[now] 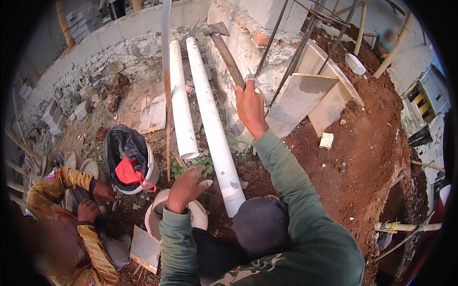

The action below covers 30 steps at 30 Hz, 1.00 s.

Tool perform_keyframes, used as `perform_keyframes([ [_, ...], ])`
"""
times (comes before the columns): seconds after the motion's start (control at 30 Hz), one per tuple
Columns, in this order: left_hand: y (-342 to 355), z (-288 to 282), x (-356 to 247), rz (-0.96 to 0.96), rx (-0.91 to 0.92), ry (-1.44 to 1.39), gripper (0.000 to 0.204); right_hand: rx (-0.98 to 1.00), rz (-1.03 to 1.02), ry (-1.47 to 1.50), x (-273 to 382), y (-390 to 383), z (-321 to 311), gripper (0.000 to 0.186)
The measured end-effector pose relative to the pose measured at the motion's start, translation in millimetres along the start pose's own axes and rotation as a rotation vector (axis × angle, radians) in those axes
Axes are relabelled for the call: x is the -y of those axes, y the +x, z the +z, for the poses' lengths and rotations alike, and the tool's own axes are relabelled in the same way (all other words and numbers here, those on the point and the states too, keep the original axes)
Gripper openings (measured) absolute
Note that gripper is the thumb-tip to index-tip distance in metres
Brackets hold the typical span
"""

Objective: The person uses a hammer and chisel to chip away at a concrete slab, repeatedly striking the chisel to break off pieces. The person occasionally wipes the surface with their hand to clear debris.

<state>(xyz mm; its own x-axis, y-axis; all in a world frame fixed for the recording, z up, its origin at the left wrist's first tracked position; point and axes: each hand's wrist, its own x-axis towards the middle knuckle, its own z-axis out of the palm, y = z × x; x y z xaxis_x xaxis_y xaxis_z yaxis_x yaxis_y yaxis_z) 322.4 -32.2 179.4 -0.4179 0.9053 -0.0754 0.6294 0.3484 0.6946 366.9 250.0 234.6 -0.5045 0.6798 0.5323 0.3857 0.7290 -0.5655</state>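
My right hand (251, 108) is closed around the wooden handle of a hatchet (228, 55), raised beside a rough concrete and brick pillar (243, 35). The hatchet's dark metal head points up and away from me. My left hand (185, 188) is held low with thumb and fingers apart, and nothing shows in it. Below it stands a pale, dirty bucket (155, 214). Two white plastic pipes lie side by side ahead: a shorter pipe (182, 109) on the left and a longer pipe (213, 124) on the right, its near end beside a dark rounded cloth shape (262, 226).
At left, a co-worker in a patterned brown shirt (76, 178) crouches near a bucket lined with black plastic (125, 143), a red cloth on it. An upright strip (167, 76) stands beside the pipes. Boards (305, 95) and steel rods (298, 47) lean right, above red soil (348, 157).
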Motion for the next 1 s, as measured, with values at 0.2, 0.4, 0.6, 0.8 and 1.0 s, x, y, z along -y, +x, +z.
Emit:
perform_keyframes([
  [0.2,17.6,22.6,-7.3,0.174,-0.100,-0.012,0.053,0.066,0.080,-0.198,7.8,24.3,-39.0,0.040],
  [0.4,17.4,29.4,-17.7,0.178,-0.062,-0.018,0.049,0.199,0.142,-0.177,20.9,18.0,-41.0,0.044],
  [0.6,17.0,22.3,-15.7,0.189,-0.077,-0.043,0.045,0.102,0.095,-0.278,22.9,35.7,-51.9,0.047],
  [0.8,14.0,21.2,-16.7,0.151,-0.053,-0.054,0.049,0.179,0.095,-0.309,30.4,34.3,-39.8,0.048],
  [1.0,10.3,18.3,-13.4,0.138,-0.047,-0.058,0.051,0.004,0.118,-0.313,29.1,35.0,-50.8,0.047],
])
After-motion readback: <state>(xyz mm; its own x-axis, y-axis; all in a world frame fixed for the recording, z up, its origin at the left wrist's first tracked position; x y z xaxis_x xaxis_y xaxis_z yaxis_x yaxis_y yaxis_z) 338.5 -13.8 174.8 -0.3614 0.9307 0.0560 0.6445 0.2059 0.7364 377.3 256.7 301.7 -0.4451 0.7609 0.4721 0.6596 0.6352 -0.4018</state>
